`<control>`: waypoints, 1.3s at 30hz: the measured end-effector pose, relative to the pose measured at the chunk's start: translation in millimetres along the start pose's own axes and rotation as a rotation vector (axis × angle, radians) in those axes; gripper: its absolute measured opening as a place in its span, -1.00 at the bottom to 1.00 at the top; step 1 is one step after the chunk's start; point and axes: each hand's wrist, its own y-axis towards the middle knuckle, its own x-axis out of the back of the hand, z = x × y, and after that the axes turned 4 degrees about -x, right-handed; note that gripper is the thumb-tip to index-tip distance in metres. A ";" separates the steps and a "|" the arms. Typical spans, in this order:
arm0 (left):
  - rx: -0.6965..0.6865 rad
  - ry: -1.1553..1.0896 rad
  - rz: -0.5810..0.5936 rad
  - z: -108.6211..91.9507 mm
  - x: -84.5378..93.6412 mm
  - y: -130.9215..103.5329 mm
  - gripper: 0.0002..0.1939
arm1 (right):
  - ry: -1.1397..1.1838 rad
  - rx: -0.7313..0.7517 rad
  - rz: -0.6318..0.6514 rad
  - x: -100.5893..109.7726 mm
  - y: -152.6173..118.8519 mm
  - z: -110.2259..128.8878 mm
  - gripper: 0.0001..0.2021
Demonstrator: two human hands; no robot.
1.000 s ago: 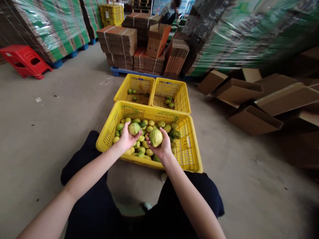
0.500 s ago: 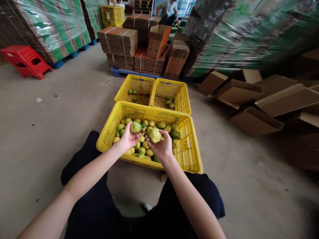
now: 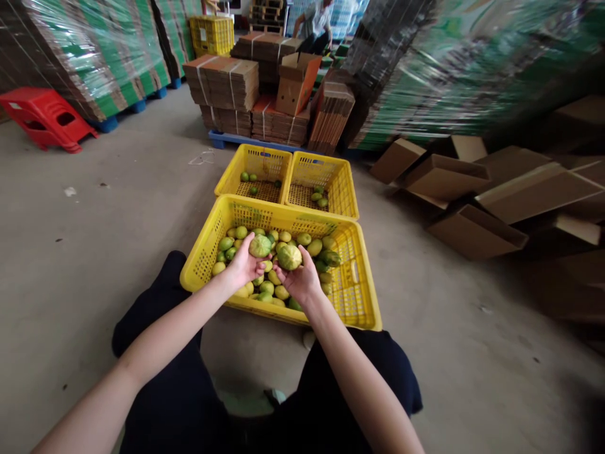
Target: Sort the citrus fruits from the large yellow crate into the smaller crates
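Observation:
My left hand (image 3: 244, 263) holds a bumpy green fruit (image 3: 259, 246), its fingers curled beneath it. Close beside it on the right, my right hand (image 3: 303, 277) grips a rounder yellow-green fruit (image 3: 289, 256) between thumb and fingers. Both hands are over a large yellow crate (image 3: 362, 296), which holds several green and yellow fruits (image 3: 265, 287), most of them in its left and middle parts. Behind it stand two smaller-looking yellow crates, the left one (image 3: 253, 151) and the right one (image 3: 348, 189), each with a few green fruits at the bottom.
Bundled flat cardboard (image 3: 222, 82) and an open box (image 3: 297, 82) sit on a blue pallet (image 3: 218, 139) beyond the crates. A red stool (image 3: 47, 120) is at left, cardboard boxes (image 3: 447, 176) lie at right, and a person (image 3: 314, 25) is in the background.
The fruit in my right hand has turned and shows a different side. Both hands stay over the large crate, each with its fruit. The whole view has shifted slightly.

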 end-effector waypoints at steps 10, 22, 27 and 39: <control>-0.178 0.124 0.019 6.2 5.0 4.5 -0.49 | -0.047 0.026 0.010 13.7 13.8 2.7 -0.62; -0.150 0.189 0.006 4.9 4.1 -3.0 -0.57 | -0.182 -0.006 0.003 1.2 3.3 0.8 -0.55; -0.138 0.187 0.033 3.5 3.3 -4.5 -0.56 | -0.205 -0.010 0.100 1.9 3.1 0.4 -0.56; -0.267 0.290 0.210 -4.8 4.2 -14.8 -0.67 | -0.334 0.109 0.292 -1.0 -7.8 2.0 -0.93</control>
